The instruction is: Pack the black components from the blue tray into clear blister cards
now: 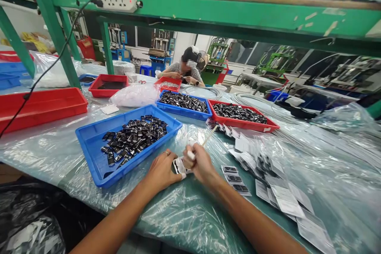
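My left hand (162, 170), with a ring on one finger, is closed on the edge of a small white-and-black piece (179, 167) just above the plastic-covered table. Against the other side of that piece is my right hand (200, 163), its fingers wrapped round a thin pale stick (210, 135) that points up and away. Something white shows at the right thumb; its kind is unclear. Left of my hands stands a blue tray (89, 158) with many small black parts (139, 137). To the right lies a clear pack (235, 180) with three black pieces.
Many flat clear packs (282, 194) overlap on the right. Behind are a second blue tray (184, 114) and a red tray (253, 126), both with black parts. A green shelf beam (208, 12) crosses overhead, its power strip cable (64, 45) hanging left. Across the table, a person (183, 69) sits.
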`<state>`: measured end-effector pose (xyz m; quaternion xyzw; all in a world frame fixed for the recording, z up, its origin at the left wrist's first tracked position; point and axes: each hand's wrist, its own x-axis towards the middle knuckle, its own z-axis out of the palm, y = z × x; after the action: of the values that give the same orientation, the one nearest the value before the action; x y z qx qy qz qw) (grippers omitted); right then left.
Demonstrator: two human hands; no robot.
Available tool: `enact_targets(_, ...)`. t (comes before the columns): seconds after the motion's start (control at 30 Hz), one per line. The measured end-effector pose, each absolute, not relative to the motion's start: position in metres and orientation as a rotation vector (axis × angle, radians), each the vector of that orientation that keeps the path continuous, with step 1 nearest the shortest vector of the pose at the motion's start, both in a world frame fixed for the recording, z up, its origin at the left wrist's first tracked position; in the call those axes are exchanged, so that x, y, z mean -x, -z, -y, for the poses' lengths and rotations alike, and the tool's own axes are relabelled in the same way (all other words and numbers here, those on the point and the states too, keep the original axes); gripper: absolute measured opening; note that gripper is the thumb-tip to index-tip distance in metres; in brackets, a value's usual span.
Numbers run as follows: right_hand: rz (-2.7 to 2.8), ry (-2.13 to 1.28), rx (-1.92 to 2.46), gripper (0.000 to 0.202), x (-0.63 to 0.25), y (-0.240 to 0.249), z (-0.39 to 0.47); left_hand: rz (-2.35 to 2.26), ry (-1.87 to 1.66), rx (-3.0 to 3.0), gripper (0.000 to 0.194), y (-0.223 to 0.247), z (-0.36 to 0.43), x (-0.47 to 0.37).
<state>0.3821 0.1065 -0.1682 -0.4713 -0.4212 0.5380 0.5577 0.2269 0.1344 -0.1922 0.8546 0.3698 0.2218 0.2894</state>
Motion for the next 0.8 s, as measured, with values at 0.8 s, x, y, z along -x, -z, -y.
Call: enact_targets(0.8,2.095,-0.575,0.861,0.038,-0.311,0.105,-0.168,-0.843,-1.54,-1.11,0.029,0.13,-0.149,-0.151)
